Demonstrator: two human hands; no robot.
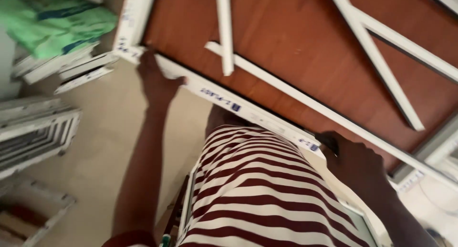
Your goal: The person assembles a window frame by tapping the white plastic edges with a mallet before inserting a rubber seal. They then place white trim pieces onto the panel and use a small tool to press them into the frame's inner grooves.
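Note:
A large white plastic window frame (248, 114) lies on a reddish-brown wooden table (296, 42). My left hand (155, 80) grips the frame's near rail close to its corner, at the table's left end. My right hand (355, 163) clasps the same rail further right, fingers wrapped over its edge. Loose white profile strips (224, 30) and a second white frame piece (377, 56) rest on the tabletop inside and beyond the frame. My red-and-white striped shirt (253, 194) fills the lower middle of the view.
Stacks of white profile offcuts and frames (38, 132) stand on the beige floor at the left. A green sack (57, 20) lies at the top left. More white frame sections (439, 151) sit at the right edge.

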